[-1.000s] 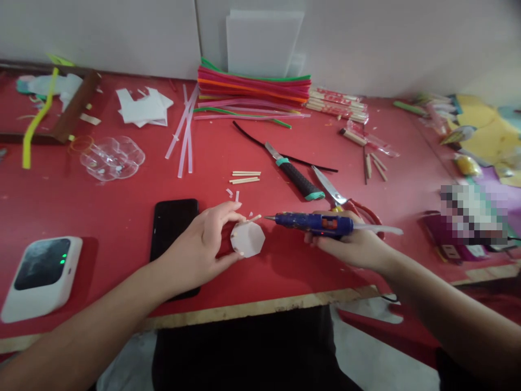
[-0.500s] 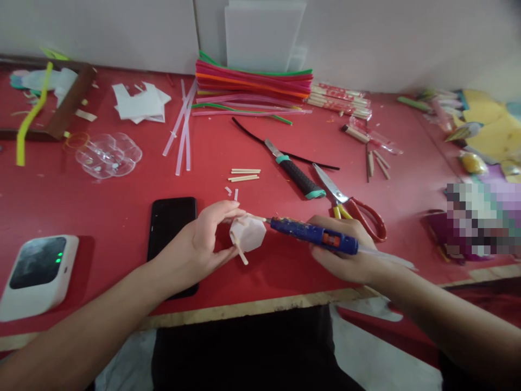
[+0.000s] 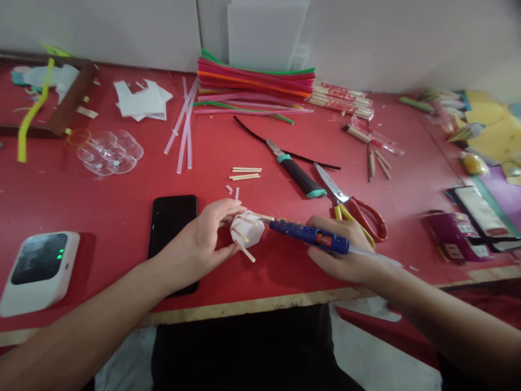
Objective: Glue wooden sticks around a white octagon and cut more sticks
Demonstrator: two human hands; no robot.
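Between the fingers and thumb of my left hand is a small white paper piece with several thin wooden sticks standing out from it. My right hand is wrapped round a blue hot glue gun, with a clear glue stick coming out of its back end. The gun's metal nozzle reaches the upper right side of the paper piece, close to the sticks; whether it touches, I cannot tell. Behind my left wrist lies a black phone, partly covered.
Scissors and a black-and-teal handled cutter lie beyond my right hand. Short sticks are in the middle of the red table. Pipe cleaners stand at the back, a white device at left, a purple box at right.
The paper piece has turned in my left hand, so more of its sticks show and point rightward. The glue gun has shifted slightly left, its nozzle closer over the piece.
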